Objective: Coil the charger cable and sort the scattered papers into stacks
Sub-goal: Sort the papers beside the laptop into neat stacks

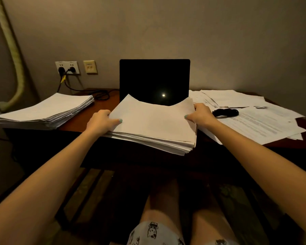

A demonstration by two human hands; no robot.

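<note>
A thick stack of white papers (154, 122) lies at the middle of the desk's front edge, its far edge curling up. My left hand (102, 122) grips its left side, thumb on top. My right hand (200, 114) grips its right side the same way. A second squared stack of papers (46, 110) sits at the desk's left end. Loose printed sheets (254, 119) lie spread over the right part of the desk. A black coiled charger cable (225, 112) rests on those sheets, just right of my right hand.
An open laptop (155, 80) with a dark screen stands behind the middle stack. Wall sockets (67, 67) with black plugs are at the back left, their cords trailing onto the brown desk (88, 119). A padded pipe (12, 55) runs down the left wall. My knees are under the desk.
</note>
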